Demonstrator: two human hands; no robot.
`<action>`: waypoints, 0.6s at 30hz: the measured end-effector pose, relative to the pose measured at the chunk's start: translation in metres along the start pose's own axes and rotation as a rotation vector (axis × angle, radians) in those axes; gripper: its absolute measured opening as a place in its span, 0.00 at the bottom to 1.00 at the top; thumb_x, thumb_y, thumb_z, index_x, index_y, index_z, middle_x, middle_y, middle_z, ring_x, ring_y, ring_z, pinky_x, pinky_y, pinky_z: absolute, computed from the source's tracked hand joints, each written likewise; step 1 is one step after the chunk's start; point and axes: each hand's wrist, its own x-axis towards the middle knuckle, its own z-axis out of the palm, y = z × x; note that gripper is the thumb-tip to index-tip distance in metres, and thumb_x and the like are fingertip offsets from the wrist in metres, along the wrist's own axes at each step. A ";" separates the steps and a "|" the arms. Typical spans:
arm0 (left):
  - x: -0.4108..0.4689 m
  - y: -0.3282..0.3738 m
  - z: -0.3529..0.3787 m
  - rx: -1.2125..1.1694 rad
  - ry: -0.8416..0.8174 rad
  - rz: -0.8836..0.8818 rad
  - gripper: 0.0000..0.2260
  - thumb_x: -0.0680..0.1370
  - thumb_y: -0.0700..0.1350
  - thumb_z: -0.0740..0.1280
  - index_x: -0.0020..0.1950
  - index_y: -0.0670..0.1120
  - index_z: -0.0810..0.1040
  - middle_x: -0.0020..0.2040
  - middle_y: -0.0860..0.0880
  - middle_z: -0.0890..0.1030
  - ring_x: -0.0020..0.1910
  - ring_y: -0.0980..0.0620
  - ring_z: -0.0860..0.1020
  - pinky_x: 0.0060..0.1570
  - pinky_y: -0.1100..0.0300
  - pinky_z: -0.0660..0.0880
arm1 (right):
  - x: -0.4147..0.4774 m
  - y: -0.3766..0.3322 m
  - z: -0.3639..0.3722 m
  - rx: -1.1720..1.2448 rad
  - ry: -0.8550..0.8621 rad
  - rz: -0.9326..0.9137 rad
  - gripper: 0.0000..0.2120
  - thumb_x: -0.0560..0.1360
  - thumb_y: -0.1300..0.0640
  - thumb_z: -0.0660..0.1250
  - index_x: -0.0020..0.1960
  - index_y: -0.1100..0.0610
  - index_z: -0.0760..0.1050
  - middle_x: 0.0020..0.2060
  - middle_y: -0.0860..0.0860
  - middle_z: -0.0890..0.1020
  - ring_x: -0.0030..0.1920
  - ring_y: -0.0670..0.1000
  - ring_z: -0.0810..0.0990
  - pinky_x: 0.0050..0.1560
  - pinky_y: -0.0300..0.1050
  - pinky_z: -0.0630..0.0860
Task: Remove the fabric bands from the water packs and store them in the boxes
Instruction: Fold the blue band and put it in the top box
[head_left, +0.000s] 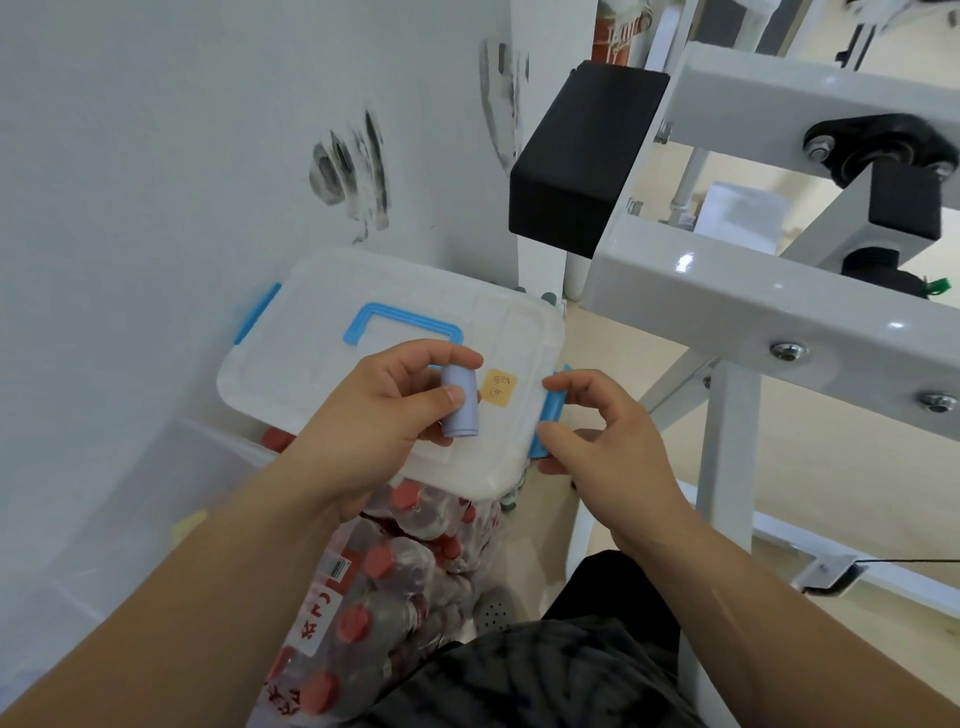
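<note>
Water packs (395, 571) sit below the left hand (384, 410) pinching a rolled lilac band (460, 400); the right hand (608, 441) curls at the blue latch (550, 410) of the box (322, 332), grip unclear.

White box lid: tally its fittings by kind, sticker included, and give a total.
Blue handle: 1
Blue side latches: 2
Yellow sticker: 1
Total: 4

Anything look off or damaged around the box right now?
Only the wall stands out: dark smeared scuff marks above the box. The box is shut and whole; nothing looks spilled near the water packs.
</note>
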 end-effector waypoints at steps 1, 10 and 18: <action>0.001 0.000 0.002 0.009 -0.006 0.002 0.13 0.81 0.37 0.65 0.55 0.53 0.83 0.51 0.49 0.86 0.54 0.47 0.82 0.48 0.59 0.82 | 0.001 0.000 -0.001 -0.048 0.014 -0.008 0.17 0.73 0.60 0.71 0.55 0.41 0.78 0.57 0.44 0.79 0.43 0.52 0.85 0.43 0.49 0.84; -0.001 0.004 -0.027 0.162 0.173 0.171 0.15 0.79 0.36 0.66 0.52 0.58 0.83 0.50 0.45 0.85 0.51 0.41 0.80 0.49 0.47 0.80 | 0.004 -0.046 0.015 -0.638 -0.075 -0.438 0.23 0.72 0.55 0.71 0.66 0.44 0.76 0.73 0.47 0.69 0.74 0.50 0.63 0.73 0.47 0.59; -0.018 -0.013 -0.109 0.113 0.470 0.127 0.16 0.79 0.35 0.64 0.50 0.58 0.82 0.49 0.40 0.83 0.40 0.46 0.74 0.40 0.52 0.71 | 0.051 -0.084 0.091 -0.960 -0.442 -0.512 0.26 0.82 0.42 0.60 0.78 0.47 0.65 0.80 0.49 0.63 0.80 0.53 0.57 0.80 0.52 0.53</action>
